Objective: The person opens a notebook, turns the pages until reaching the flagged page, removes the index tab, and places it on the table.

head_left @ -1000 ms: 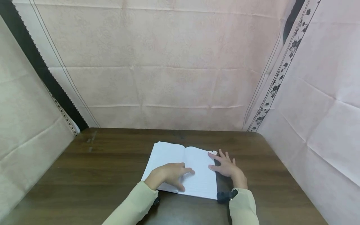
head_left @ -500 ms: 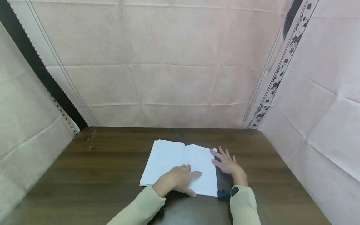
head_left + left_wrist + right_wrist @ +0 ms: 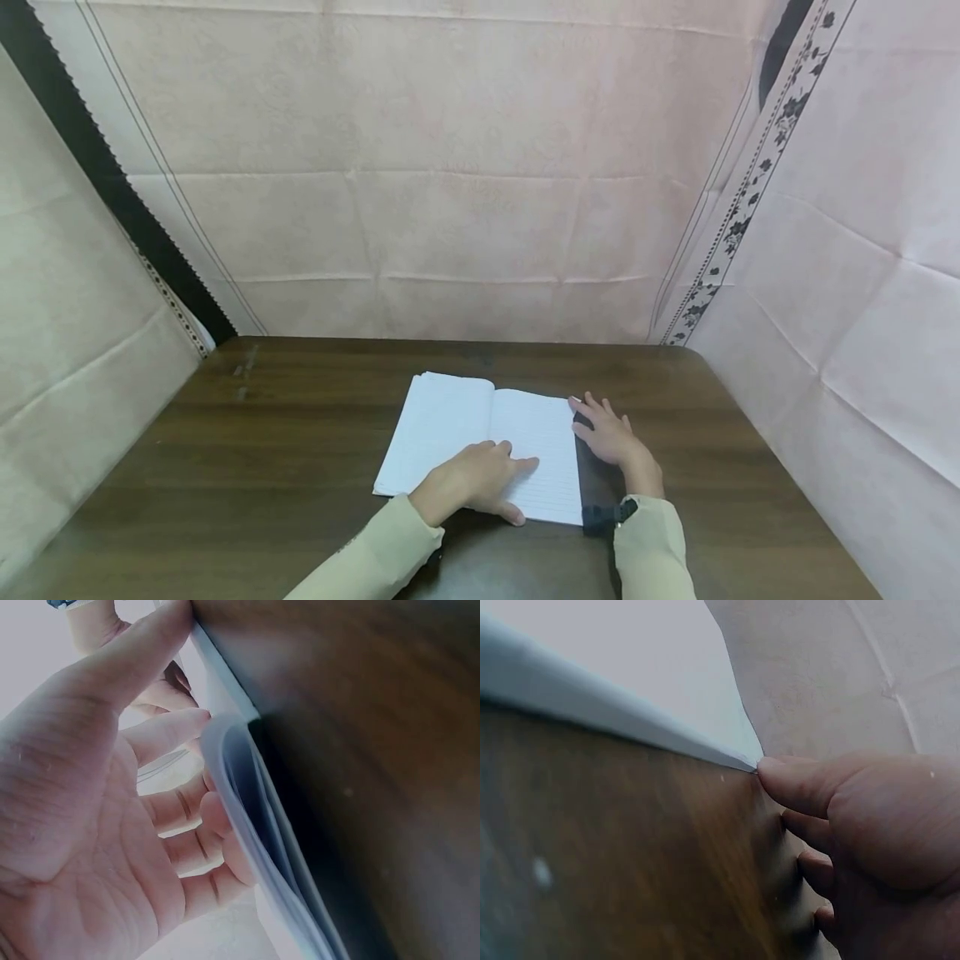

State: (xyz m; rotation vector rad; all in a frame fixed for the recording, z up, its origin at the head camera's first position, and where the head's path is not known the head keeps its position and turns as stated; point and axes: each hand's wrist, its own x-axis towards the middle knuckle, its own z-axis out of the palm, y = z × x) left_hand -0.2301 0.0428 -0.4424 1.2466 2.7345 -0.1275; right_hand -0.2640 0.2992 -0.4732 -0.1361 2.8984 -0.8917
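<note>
An open notebook with white, faintly lined pages lies on the brown table. My left hand rests across its lower middle, fingers spread onto the right-hand page and thumb at the near edge. Loose pages bow up beside those fingers in the left wrist view. At the far right corner is my right hand, fingers spread and one fingertip touching the corner. In the right wrist view, a digit meets the tip of the page corner, with the other fingers lower down. Neither hand visibly grips anything.
The dark wooden table extends on all sides of the notebook. Pale cloth hangs behind the table and along its left and right sides. A dark band device sits at the right wrist.
My left hand has slid right, from the spine onto the right page, then stayed. My right hand has shifted slightly right along the page's far corner, where a small white flap no longer shows.
</note>
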